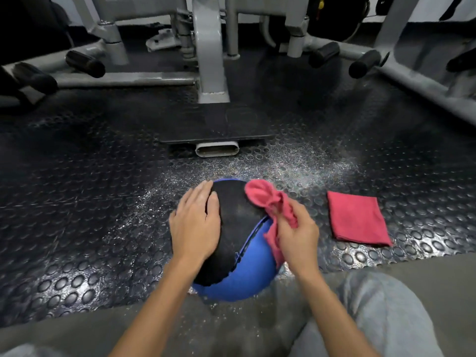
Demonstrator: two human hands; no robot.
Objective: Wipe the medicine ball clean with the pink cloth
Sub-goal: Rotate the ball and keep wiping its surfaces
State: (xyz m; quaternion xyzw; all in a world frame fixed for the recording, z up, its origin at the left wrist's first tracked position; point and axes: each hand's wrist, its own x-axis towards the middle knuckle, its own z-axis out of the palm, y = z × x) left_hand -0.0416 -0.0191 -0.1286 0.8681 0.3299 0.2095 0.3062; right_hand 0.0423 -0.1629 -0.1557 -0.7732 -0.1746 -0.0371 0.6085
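A black and blue medicine ball [239, 228] rests on the studded rubber floor just in front of me. My left hand [195, 222] lies flat on the ball's upper left side, fingers together, steadying it. My right hand [298, 235] grips a bunched pink cloth [268, 202] at the ball's right side; the cloth's loose end drapes over the top right of the ball. A strip of the same cloth hangs below my palm against the blue panel.
A second pink cloth [358, 219], folded flat, lies on the floor to the right of the ball. A grey gym machine frame [211, 73] with black foot pegs stands beyond. My grey-trousered knee [381, 313] is at bottom right.
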